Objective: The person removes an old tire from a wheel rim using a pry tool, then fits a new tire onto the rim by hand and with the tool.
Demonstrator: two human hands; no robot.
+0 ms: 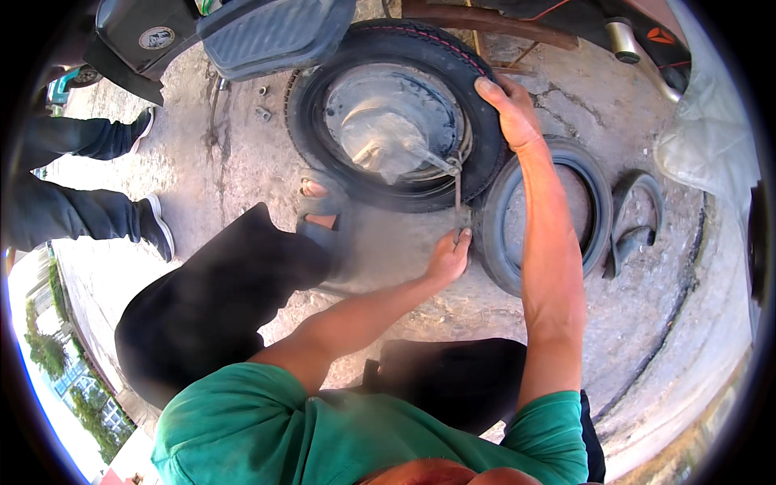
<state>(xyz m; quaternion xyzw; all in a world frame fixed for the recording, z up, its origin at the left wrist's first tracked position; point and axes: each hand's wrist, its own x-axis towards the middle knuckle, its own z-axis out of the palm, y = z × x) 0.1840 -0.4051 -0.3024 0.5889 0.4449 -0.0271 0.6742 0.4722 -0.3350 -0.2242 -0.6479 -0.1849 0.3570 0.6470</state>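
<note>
The left hand is closed around the lower end of a thin metal tyre lever, whose top is hooked at the rim of the wheel. The right hand lies flat, fingers spread, pressing on the black tyre's right sidewall. The wheel rests on the concrete ground, near its far side, under a scooter body. A loose tyre lies just right of the lever, a limp inner tube beyond it. Another person's legs stand at the left.
</note>
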